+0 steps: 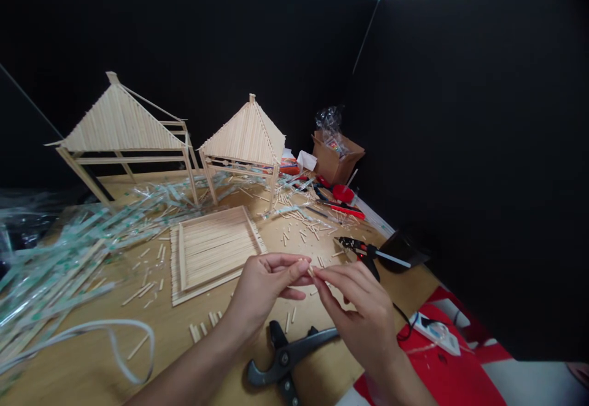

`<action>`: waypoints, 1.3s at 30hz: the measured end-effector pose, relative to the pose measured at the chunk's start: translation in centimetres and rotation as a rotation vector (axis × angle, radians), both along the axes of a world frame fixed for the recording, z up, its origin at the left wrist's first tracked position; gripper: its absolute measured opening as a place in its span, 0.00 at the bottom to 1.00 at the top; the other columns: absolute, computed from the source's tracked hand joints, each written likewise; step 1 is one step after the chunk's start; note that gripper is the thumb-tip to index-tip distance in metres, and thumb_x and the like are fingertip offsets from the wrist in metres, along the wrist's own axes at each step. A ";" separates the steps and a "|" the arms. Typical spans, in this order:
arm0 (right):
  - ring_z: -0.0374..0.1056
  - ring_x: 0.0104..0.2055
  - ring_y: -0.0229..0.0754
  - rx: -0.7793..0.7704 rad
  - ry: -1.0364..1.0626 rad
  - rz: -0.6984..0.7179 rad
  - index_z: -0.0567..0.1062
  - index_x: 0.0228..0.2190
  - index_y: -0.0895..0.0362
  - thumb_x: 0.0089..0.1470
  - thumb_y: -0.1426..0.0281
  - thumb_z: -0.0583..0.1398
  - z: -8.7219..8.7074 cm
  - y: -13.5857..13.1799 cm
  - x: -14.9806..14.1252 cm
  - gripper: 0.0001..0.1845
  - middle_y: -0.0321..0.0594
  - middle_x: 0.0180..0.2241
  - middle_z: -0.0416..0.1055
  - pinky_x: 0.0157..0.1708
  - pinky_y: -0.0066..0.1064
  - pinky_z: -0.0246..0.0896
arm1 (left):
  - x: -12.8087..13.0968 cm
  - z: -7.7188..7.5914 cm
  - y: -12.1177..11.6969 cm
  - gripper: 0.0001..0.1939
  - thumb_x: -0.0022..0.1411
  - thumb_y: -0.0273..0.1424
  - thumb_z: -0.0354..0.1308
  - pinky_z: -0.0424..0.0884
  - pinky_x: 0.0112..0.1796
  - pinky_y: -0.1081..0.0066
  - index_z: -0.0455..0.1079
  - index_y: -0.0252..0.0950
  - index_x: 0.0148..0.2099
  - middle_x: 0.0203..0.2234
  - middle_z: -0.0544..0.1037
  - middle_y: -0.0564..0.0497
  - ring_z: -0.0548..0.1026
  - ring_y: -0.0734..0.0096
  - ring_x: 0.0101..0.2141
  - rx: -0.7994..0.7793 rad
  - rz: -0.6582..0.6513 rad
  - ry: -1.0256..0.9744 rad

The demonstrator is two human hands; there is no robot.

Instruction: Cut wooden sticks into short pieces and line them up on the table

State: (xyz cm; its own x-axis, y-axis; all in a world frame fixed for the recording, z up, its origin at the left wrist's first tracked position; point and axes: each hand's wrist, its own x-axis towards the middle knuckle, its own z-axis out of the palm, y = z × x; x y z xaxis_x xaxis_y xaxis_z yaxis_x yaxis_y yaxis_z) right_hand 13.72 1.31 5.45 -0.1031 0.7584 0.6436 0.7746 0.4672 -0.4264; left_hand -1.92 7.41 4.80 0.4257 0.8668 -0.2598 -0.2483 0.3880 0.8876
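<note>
My left hand [269, 283] and my right hand [361, 302] meet fingertip to fingertip above the table. Between their pinched fingers is a short wooden stick piece [310, 270], partly covered by the fingertips; I cannot tell whether it is one piece or two. Left of my hands lies a flat panel of wooden sticks [216, 243] with a raised stick rim. A dark pair of cutters [288, 357] rests just below my hands. Beyond my right hand is a glue gun [356, 246] with a pale glue stick at its back.
Two stick-built house frames [124, 121] [242, 133] with pitched roofs stand at the back. Clear plastic wrappers [78, 243] cover the left side. A cardboard box [335, 157] sits at the back right. A white power strip [435, 332] lies on red cloth, and short stick offcuts are scattered about.
</note>
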 end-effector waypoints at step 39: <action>0.64 0.26 0.34 -0.531 0.466 0.027 0.75 0.25 0.58 0.51 0.65 0.60 0.4 0.9 0.1 0.09 0.35 0.25 0.72 0.24 0.23 0.57 | 0.6 -0.1 -1.0 0.14 0.52 0.36 0.64 0.64 0.52 0.67 0.77 0.36 0.40 0.41 0.79 0.47 0.73 0.61 0.47 0.137 0.087 0.095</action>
